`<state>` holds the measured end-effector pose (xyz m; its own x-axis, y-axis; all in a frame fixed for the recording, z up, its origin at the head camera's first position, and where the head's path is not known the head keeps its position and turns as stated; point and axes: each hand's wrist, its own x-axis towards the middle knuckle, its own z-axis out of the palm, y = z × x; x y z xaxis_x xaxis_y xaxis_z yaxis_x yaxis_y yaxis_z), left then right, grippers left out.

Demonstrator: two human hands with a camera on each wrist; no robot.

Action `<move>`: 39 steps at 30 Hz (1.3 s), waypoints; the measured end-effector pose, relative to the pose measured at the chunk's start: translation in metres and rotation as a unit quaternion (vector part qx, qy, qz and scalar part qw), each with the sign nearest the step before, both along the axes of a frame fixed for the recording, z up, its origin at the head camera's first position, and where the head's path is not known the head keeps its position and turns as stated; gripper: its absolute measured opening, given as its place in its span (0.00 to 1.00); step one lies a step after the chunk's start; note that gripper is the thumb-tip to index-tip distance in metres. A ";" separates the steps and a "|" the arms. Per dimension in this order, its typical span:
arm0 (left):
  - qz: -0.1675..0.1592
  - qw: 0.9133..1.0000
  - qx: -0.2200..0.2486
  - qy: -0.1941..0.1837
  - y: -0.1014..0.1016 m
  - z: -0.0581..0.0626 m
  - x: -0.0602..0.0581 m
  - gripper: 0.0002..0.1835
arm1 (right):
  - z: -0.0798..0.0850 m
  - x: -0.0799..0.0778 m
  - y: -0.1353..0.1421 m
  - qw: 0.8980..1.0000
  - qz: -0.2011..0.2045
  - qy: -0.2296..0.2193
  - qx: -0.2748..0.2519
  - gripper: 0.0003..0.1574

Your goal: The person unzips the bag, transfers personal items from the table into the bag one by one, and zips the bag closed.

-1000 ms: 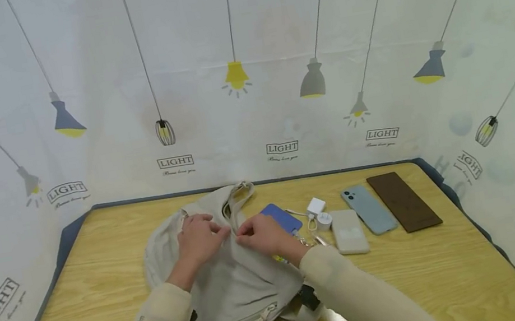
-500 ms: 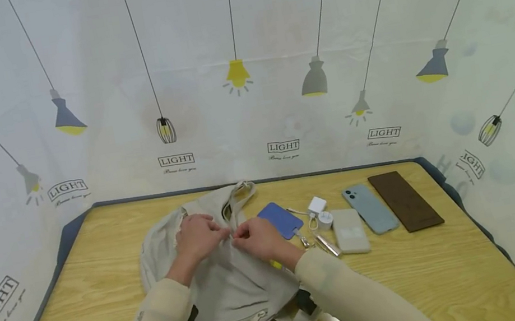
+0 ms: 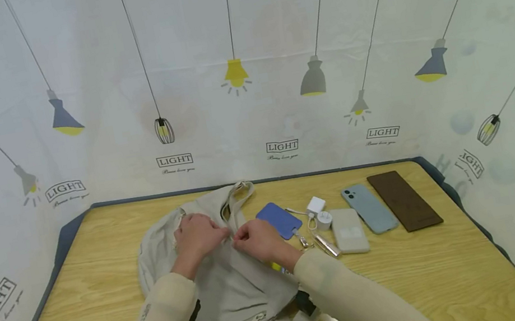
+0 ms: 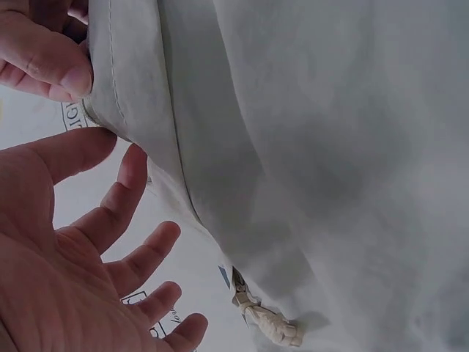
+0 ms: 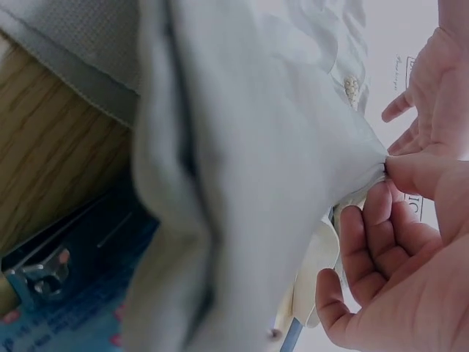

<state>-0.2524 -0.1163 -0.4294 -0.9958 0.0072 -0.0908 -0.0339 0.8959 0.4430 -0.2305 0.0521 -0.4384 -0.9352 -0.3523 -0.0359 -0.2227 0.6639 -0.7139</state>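
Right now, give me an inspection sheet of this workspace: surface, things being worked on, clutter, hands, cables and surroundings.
Surface: wood-grain table with dark edging.
Work item: pale grey bag, lying on the table.
Clutter: right of the bag, blue card holder, silver tube, white block, light-blue phone, brown flat case.
Hands: left hand and right hand pinch neighbouring spots of the bag's fabric.
Cables: short white cable by a white charger-like cube.
Surroundings: pale backdrop printed with hanging lamps and "LIGHT".
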 end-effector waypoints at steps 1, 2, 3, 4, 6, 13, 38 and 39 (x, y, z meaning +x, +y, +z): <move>-0.001 1.000 -0.003 -0.001 0.000 0.001 0.000 0.20 | 0.000 0.000 0.000 1.000 -0.001 -0.001 0.000 0.10; -0.002 1.000 -0.006 -0.002 0.001 0.002 0.001 0.20 | 0.000 0.000 0.000 1.000 -0.001 0.000 0.000 0.10; -0.002 1.000 -0.007 -0.002 0.001 0.003 0.001 0.21 | -0.001 0.000 0.000 1.000 -0.001 0.002 0.000 0.11; -0.001 1.000 -0.008 -0.003 0.001 0.003 0.001 0.22 | -0.001 0.000 -0.001 1.000 0.000 0.004 0.001 0.11; 0.001 1.000 -0.010 -0.007 0.001 0.003 0.001 0.22 | -0.001 0.000 -0.001 1.000 0.000 0.006 0.003 0.11; -0.013 0.999 -0.032 -0.020 0.001 0.003 -0.001 0.17 | 0.000 0.002 -0.002 1.000 -0.004 -0.003 -0.003 0.09; -0.022 0.999 0.038 -0.027 -0.005 -0.005 -0.002 0.16 | -0.004 0.001 0.001 1.000 0.010 0.002 0.003 0.13; -0.023 0.998 0.047 -0.018 -0.006 -0.006 -0.002 0.17 | -0.004 0.000 0.001 1.000 0.015 -0.001 0.000 0.14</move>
<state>-0.2543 -0.1223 -0.4351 -0.9905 0.0625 -0.1225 -0.0111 0.8515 0.5243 -0.2300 0.0534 -0.4427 -0.9243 -0.3797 -0.0384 -0.2401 0.6567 -0.7149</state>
